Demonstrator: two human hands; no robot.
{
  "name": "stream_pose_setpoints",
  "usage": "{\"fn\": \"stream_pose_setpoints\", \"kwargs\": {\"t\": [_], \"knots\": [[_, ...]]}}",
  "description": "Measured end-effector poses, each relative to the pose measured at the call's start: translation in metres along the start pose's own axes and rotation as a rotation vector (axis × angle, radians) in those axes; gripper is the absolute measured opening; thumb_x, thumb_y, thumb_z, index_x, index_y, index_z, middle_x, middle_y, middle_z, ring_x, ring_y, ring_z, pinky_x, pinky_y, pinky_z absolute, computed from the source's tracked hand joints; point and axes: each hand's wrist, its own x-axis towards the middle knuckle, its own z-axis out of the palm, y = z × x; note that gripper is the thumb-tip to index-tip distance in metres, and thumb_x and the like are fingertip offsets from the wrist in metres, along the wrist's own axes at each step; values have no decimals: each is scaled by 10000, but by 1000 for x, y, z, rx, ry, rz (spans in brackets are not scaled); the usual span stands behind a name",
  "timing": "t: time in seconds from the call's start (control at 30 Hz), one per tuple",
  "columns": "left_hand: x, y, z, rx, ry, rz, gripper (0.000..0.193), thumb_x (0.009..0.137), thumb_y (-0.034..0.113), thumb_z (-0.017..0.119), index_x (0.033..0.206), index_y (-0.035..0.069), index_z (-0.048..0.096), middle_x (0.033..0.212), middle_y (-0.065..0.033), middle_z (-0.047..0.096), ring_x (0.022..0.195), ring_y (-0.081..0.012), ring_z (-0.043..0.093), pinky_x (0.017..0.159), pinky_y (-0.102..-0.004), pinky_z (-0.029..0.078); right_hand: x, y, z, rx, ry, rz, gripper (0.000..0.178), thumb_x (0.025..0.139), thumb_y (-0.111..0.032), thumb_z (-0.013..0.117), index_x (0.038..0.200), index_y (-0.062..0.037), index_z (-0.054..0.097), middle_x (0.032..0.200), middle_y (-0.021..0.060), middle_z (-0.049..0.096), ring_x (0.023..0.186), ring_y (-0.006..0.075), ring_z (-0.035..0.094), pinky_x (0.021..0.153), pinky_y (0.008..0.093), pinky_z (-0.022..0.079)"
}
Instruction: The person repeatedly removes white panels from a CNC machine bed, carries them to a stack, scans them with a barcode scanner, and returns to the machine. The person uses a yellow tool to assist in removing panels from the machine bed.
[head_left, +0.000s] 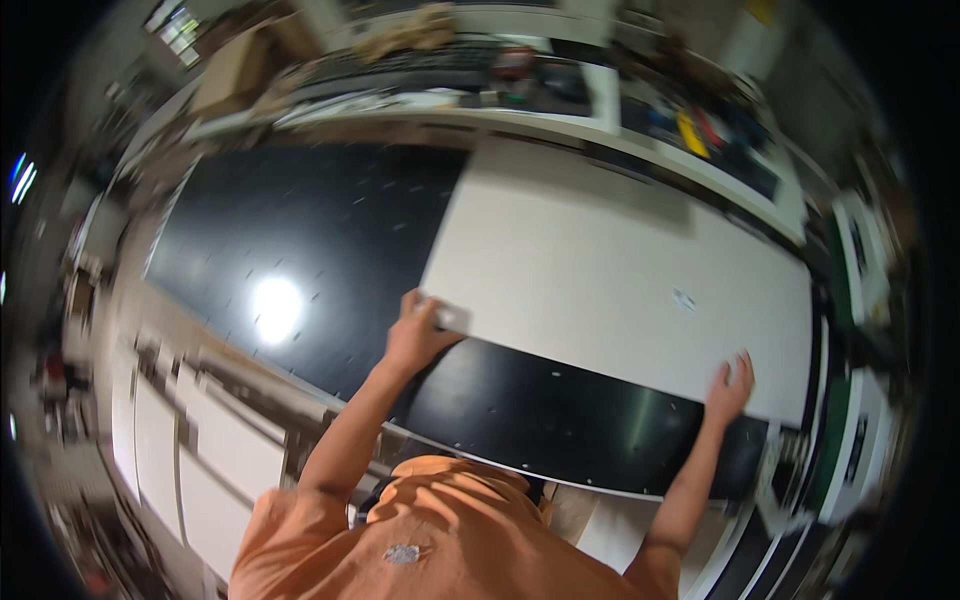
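Note:
A large pale board [620, 270] lies on a black work surface [330, 200] dotted with small marks. At the board's near left corner is my left hand [412, 335], its fingers at the left edge and its thumb along the near edge, gripping the corner. My right hand [730, 390] is over the board's near edge towards the right, fingers apart and slightly curled. Whether its fingertips touch the board I cannot tell. A small pale label [684, 299] sits on the board's upper face.
Beyond the black surface runs a white ledge [605, 95] with a keyboard [400, 65], a cardboard box [232, 75] and yellow-handled tools [692, 133]. White panels [220, 500] stand at the lower left. White and green machine parts [860, 440] flank the right side.

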Motion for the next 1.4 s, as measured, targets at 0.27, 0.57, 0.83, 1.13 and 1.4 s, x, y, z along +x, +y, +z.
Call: {"fn": "stream_pose_setpoints", "kwargs": {"t": [0.27,0.57,0.83,1.13,1.4], "knots": [[-47,48,-73,-273,54,121,286,883,198,704,1075,9,607,1306,-263,512,836,-411,688,753,-450,596,4,3,-9,-273,-130,102,444,1000,-283,533,1266,61,622,1292,228,628,1195,400,588,1032,466,452],[-291,77,-313,-1570,779,940,143,906,96,687,814,-6,646,762,-64,629,626,-147,533,546,-296,410,-102,-267,3,235,-179,-436,345,975,-202,619,1178,76,625,1308,242,568,1224,404,533,1046,490,428],[-443,93,-335,-1405,1067,939,147,912,124,693,873,-8,643,821,-72,625,628,-117,515,524,-274,387,-250,-474,-99,703,-564,-897,297,950,-127,619,1186,53,614,1417,187,495,1292,370,458,1079,465,383],[-558,81,-342,-1207,1312,762,179,919,157,699,939,-11,640,888,-80,622,629,-83,495,499,-249,360,-382,-519,-170,866,-868,-1063,292,907,-91,647,1164,46,615,1408,198,494,1304,378,458,1084,470,380],[-596,35,-367,-1009,1556,510,222,925,186,704,997,-13,637,947,-88,618,630,-53,477,477,-228,337,-438,-676,-167,1064,-905,-1321,273,928,-108,638,1160,35,617,1390,196,515,1318,379,468,1100,462,373]]}}
